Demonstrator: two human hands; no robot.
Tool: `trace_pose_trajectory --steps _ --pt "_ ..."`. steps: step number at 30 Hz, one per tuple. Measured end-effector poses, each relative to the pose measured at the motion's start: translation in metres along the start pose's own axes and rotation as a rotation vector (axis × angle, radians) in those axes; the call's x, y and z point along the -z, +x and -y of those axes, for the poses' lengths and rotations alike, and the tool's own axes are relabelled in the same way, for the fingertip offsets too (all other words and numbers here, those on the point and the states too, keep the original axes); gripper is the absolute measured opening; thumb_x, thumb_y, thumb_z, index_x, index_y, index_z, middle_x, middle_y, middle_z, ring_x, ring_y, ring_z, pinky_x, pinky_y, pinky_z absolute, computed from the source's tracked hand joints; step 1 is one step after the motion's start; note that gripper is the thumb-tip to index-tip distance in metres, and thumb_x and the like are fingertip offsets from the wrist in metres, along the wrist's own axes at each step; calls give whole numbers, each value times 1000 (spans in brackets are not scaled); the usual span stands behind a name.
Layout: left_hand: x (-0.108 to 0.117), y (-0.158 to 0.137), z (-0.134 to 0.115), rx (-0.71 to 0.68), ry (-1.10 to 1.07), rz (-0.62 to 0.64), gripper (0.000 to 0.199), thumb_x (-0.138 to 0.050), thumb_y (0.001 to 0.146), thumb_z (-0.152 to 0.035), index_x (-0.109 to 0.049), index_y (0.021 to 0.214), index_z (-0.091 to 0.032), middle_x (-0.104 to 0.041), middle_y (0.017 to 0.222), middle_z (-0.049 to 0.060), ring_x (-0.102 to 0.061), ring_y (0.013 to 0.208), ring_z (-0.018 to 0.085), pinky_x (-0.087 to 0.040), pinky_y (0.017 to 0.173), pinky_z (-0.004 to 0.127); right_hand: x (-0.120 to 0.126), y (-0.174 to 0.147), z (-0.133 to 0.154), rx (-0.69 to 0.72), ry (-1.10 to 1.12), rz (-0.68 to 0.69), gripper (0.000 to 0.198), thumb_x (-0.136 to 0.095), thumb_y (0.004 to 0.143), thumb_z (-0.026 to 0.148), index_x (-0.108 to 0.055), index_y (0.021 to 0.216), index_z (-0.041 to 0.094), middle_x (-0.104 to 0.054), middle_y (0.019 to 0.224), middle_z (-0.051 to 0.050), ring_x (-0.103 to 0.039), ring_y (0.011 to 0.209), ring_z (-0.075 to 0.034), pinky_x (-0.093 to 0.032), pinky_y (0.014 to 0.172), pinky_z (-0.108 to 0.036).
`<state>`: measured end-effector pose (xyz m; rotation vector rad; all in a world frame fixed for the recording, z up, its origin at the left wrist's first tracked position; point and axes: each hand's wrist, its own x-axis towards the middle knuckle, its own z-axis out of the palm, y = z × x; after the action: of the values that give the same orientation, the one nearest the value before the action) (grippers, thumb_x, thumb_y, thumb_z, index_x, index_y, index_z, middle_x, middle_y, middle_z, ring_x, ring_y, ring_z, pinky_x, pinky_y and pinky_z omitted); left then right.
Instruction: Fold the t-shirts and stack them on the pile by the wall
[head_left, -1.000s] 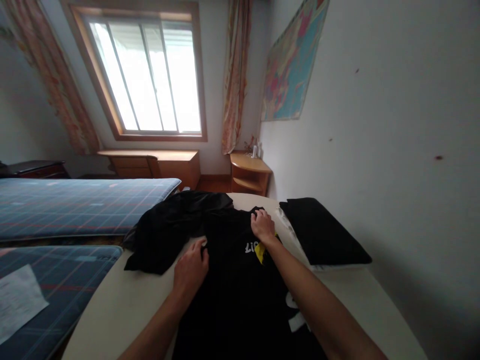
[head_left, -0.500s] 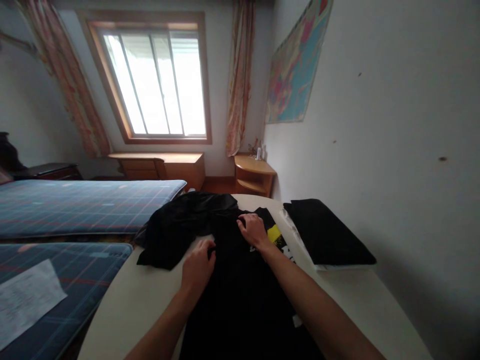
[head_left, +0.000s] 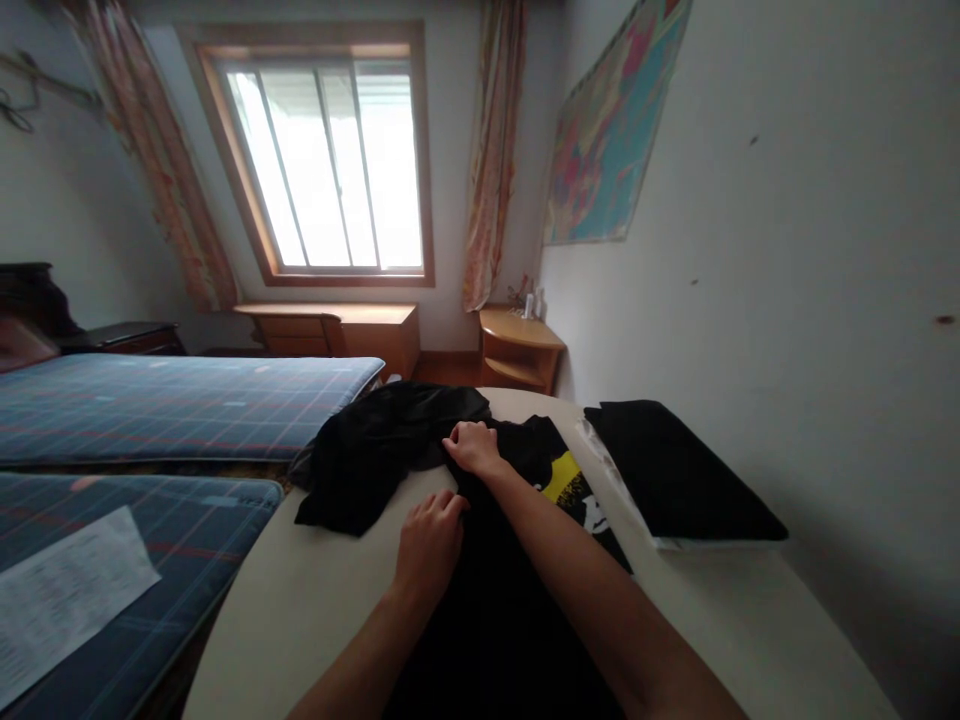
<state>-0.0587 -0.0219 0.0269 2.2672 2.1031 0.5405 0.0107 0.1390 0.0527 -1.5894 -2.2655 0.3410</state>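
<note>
A black T-shirt [head_left: 510,600] with a yellow and white print lies stretched along the round table, its near end running out of view at the bottom. My left hand [head_left: 431,540] is closed at the shirt's left edge, fingertips curled onto the cloth. Farther up, my right hand [head_left: 472,447] pinches the same left edge near the shoulder, its forearm crossing over the shirt. Beyond my hands sits a crumpled heap of black clothing [head_left: 375,440], touching the upper part of the shirt.
The pale round table [head_left: 300,610] carries a folded black garment stack [head_left: 682,475] on its right side, close to the white wall. Two plaid mattresses [head_left: 195,400] stand to the left, a sheet of paper [head_left: 82,590] on the nearer one. Wooden desks are under the window.
My right hand has moved left from the shirt's front to its left edge and closed there. More of the print shows. The camera has turned slightly left.
</note>
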Motion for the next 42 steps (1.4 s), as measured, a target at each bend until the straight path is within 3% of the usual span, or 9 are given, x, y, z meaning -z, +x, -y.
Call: trace_pose_trajectory --steps 7,12,17,21,27,32,37,40,42 --pt "-3 1 2 5 -5 -7 22 -51 93 -12 -65 105 -25 -67 105 3 -61 102 21 -44 89 32 5 7 -8 -77 118 23 33 -49 97 41 -58 120 18 -72 112 -13 -67 106 -25 -45 89 -35" --pt "-3 0 2 33 -15 -24 16 -53 92 -14 -64 100 -23 -67 103 3 -62 99 20 -44 86 32 12 15 -22 -140 204 71 48 -69 81 54 -70 100 9 -72 108 -23 -66 107 -35 -50 84 -36" --pt "-2 1 6 120 -41 -54 9 -51 95 -22 -60 96 -22 -67 99 4 -65 91 20 -44 79 30 21 19 -37 -68 397 82 29 -64 89 39 -74 87 12 -76 96 -12 -70 97 -26 -52 81 -28" --pt "-4 5 16 222 -120 -98 6 -51 95 -21 -56 98 -21 -67 98 3 -66 85 19 -45 74 29 25 20 -45 -8 591 94 22 -63 91 30 -73 99 12 -77 94 -8 -72 87 -20 -55 75 -25" --pt "-7 11 29 241 -306 -166 36 -55 92 -14 -53 127 -23 -66 116 5 -67 101 20 -49 83 29 21 29 -48 -19 751 -42 38 -65 88 22 -60 124 12 -73 112 -13 -71 98 -19 -55 88 -31" --pt "-12 12 35 164 -327 -144 39 -52 96 -19 -57 134 -27 -64 122 7 -66 104 20 -50 89 30 9 29 -39 23 757 -56 42 -64 88 21 -56 129 15 -68 123 -13 -67 108 -18 -53 94 -32" --pt "-18 15 42 174 -312 -123 31 -48 98 -21 -69 121 -24 -69 114 6 -68 97 19 -51 89 29 2 17 -35 61 655 17 61 -63 84 13 -44 142 19 -64 131 -12 -69 90 -12 -55 84 -28" --pt "-17 16 43 198 -277 -128 29 -48 98 -21 -72 114 -23 -71 115 6 -69 96 19 -50 90 29 6 7 -44 2 499 -22 51 -61 85 17 -53 135 19 -68 121 -9 -68 92 -15 -52 87 -29" --pt "-15 16 42 221 -242 -128 28 -49 97 -21 -71 114 -23 -71 116 5 -70 97 19 -49 91 30 10 0 -52 -55 369 -27 32 -62 84 24 -67 115 18 -73 105 -9 -68 94 -20 -50 88 -32"
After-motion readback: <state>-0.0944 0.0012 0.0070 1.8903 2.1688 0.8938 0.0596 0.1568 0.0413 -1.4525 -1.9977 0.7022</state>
